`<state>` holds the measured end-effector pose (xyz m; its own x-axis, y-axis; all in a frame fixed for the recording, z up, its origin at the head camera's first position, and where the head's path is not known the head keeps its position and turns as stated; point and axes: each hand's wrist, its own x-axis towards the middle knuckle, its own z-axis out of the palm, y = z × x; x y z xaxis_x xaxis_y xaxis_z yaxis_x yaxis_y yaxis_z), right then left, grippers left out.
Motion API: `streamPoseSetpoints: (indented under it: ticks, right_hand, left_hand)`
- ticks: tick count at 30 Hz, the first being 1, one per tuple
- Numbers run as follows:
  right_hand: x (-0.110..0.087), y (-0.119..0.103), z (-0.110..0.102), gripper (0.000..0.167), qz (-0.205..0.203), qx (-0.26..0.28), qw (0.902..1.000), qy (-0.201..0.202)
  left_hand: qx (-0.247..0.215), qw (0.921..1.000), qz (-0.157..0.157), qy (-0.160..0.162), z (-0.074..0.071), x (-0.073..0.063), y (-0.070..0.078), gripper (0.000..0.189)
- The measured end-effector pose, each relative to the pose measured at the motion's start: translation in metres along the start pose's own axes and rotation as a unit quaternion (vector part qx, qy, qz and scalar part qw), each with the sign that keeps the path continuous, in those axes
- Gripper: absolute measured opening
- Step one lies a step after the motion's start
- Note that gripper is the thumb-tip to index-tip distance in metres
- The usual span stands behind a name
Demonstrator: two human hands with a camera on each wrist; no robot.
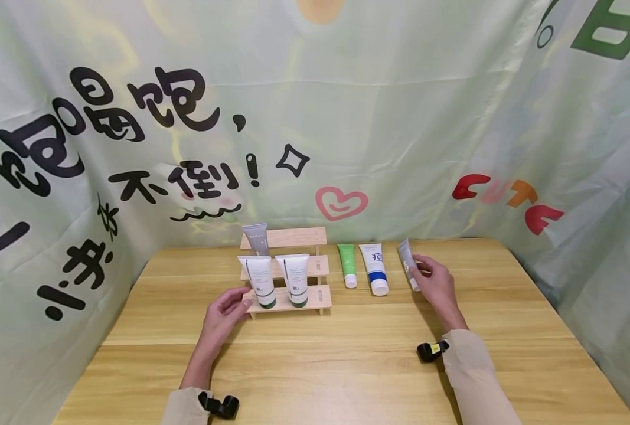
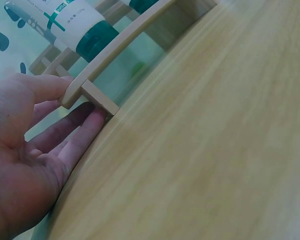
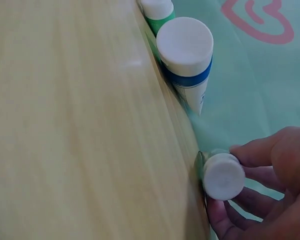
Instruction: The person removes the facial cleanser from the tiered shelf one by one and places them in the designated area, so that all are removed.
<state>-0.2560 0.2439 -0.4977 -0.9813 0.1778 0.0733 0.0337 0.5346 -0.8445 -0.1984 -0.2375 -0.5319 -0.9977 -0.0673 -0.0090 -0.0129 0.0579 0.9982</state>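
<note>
A three-tier wooden display rack (image 1: 285, 300) stands on the table, its left front end held by the left hand (image 1: 223, 313). In the left wrist view the thumb lies on the end of the lowest board (image 2: 75, 92) and other fingers reach under it. Two white tubes with dark green caps, one left (image 1: 261, 280) and one right (image 1: 296, 277), stand on the lowest tier. A grey tube (image 1: 257, 239) stands behind them, higher up. Out to the right, the right hand (image 1: 436, 286) pinches another grey tube (image 1: 406, 260) with a white cap (image 3: 224, 177), lying on the table.
A green tube (image 1: 348, 260) and a white tube with a blue band (image 1: 373, 262) lie between the rack and the right hand. Behind the wooden table (image 1: 325, 360) hangs a printed cloth (image 1: 400, 147), which also covers both sides.
</note>
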Motion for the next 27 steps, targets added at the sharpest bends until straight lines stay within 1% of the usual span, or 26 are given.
streamPoseSetpoints:
  ticks: [6,9,18,27]
  right_hand:
    - [-0.0005,-0.0008,0.0031,0.044,-0.003,-0.022,0.9997,0.001]
    - [-0.0009,-0.0019,0.0033,0.044,-0.004,-0.029,0.9996,0.004]
    - [0.0010,-0.0012,0.0032,0.032,-0.013,-0.043,0.9983,0.038]
    - [0.0021,-0.0006,0.0020,0.031,-0.007,-0.047,0.9982,0.036]
  left_hand:
    - [0.003,1.0000,-0.006,0.000,-0.0001,-0.0010,0.0001,0.040]
    - [0.005,1.0000,-0.004,0.000,-0.0007,-0.0008,-0.0002,0.040]
    - [0.007,1.0000,-0.005,-0.001,-0.0009,-0.0002,0.0000,0.041]
    - [0.007,1.0000,-0.005,0.000,-0.0008,0.0001,0.0001,0.041]
